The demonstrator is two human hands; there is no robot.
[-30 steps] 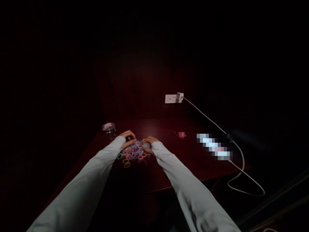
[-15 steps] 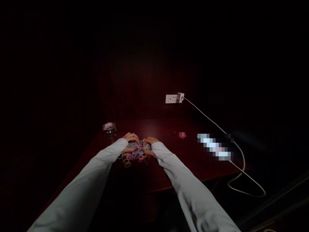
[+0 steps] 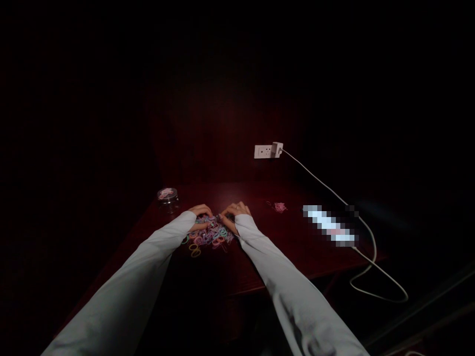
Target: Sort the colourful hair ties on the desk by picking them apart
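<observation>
A loose pile of small hair ties [image 3: 211,236] in purple, pink, teal and other colours lies on the dark red table. Yellow loops [image 3: 195,250] show at its near left edge. My left hand [image 3: 201,213] rests over the left side of the pile, fingers curved and thumb apart from them. At the right side, my right hand [image 3: 234,211] has thumb and fingertips together just above the ties; whatever is between them is too small to make out. Both hands partly cover the back of the pile.
A clear lidded jar [image 3: 168,200] stands at the back left. A small pink heap [image 3: 280,207] lies right of my hands. Further right is a blurred, lit device [image 3: 330,226] with a white cable [image 3: 315,177] running to a wall socket [image 3: 263,152]. The table's front edge [image 3: 245,292] is near.
My right hand has lifted and shifted slightly up and away from the pile, its fingertips coming together. My left hand has moved little, and more of the ties now show between the hands.
</observation>
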